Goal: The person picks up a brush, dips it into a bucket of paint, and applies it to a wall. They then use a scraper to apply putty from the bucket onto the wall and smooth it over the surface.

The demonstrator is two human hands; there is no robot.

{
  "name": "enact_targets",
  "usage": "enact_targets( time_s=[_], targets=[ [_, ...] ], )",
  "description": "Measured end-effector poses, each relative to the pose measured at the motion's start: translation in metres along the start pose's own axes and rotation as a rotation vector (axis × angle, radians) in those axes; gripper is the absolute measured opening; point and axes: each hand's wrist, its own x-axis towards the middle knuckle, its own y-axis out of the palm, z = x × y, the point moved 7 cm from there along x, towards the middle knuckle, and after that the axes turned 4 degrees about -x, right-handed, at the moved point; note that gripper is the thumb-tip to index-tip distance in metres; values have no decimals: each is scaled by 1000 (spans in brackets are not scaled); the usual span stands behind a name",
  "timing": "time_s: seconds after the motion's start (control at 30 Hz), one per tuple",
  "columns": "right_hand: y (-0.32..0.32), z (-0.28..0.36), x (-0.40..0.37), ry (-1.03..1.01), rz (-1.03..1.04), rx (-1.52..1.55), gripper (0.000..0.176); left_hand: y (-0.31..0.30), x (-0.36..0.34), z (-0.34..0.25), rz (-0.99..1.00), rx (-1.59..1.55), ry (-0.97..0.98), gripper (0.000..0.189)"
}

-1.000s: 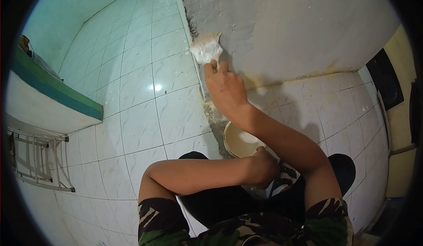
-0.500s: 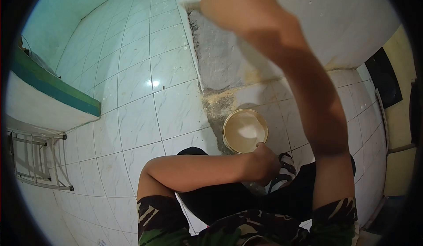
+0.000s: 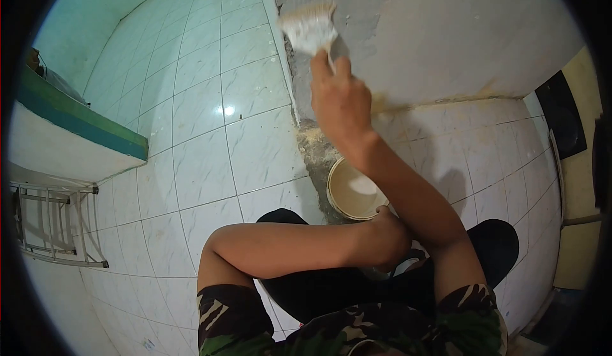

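Observation:
My right hand (image 3: 342, 98) is closed round the handle of a wide paintbrush (image 3: 310, 32). The brush has pale bristles coated with white paint near the handle, and it is up against the grey wall (image 3: 408, 43) near its left edge. Below stands a round cream bucket (image 3: 333, 193) with whitish paint inside; my right forearm covers part of it. At the bucket's near rim, my left hand (image 3: 384, 238) is closed, the thumb resting at the rim and the other fingers hidden from view.
White tiles (image 3: 204, 184) cover the floor, with a rough bare strip (image 3: 315, 158) beside the bucket. A metal ladder (image 3: 57, 228) lies at the left near a low wall with a green and teal band (image 3: 83, 117). A black panel (image 3: 561, 114) stands at the right.
My right hand has come down and nearer with the brush, which now shows fully against the wall. My left hand stays at the bucket's rim.

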Motion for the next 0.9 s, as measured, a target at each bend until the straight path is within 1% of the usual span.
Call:
enact_targets(
  time_s=[0.07, 0.1, 0.17, 0.2, 0.27, 0.3, 0.33, 0.37, 0.43, 0.47, 0.5, 0.57, 0.6, 0.63, 0.67, 0.7, 0.77, 0.8, 0.87, 0.9],
  targets=[
    [18, 2, -22, -82, 77, -88, 37, 4, 1, 0, 141, -47, 6, 36],
    [19, 1, -28, -81, 79, -85, 37, 7, 2, 0, 143, -50, 6, 36],
    [32, -2, -39, -59, 294, -104, 34, 9, 4, 0, 86, -16, -2, 36],
    [29, -2, -38, -57, 293, -104, 34, 8, 5, -1, 88, -16, -2, 36],
    [33, -4, -36, -21, 453, -49, 24, 8, 5, -3, 124, -33, -6, 35],
    [29, -4, -28, -23, 452, -50, 24, 7, 5, -3, 122, -32, -7, 35],
    [23, -5, -16, -8, 452, 38, 18, 6, 6, -4, 122, -37, -2, 34],
    [16, -5, -3, 9, 453, 126, 13, 6, 6, -5, 123, -43, 4, 33],
    [-8, -2, 32, 2, 349, 141, 9, 7, 8, -4, 125, -30, 13, 31],
    [-23, 0, 51, 25, 397, 145, 9, 8, 9, -4, 127, -17, 22, 30],
    [-38, 3, 70, 48, 443, 150, 10, 8, 9, -4, 128, -16, 22, 30],
    [-59, 8, 95, 51, 352, 71, 11, 8, 9, -2, 115, -26, 21, 28],
    [-81, 9, 106, 51, 355, 70, 11, 7, 9, -1, 114, -27, 23, 28],
    [-107, 11, 114, 18, 419, 195, 14, 7, 8, -1, 120, -27, 22, 28],
    [-122, 16, 114, -16, 484, 321, 22, 6, 7, 0, 124, -27, 21, 28],
    [-127, 20, 107, -16, 490, 319, 22, 5, 6, 0, 121, -33, 24, 28],
    [-158, 26, 102, -57, 109, 281, 20, 4, 3, 1, 112, -29, 30, 27],
    [-142, 23, 99, -53, 117, 282, 20, 5, 2, 1, 113, -37, 34, 27],
    [-89, 12, 79, -55, 40, 158, 8, 7, 0, 3, 64, -41, 28, 26],
    [-71, 11, 66, -50, 49, 158, 8, 7, 1, 2, 67, -49, 33, 26]
  ],
)
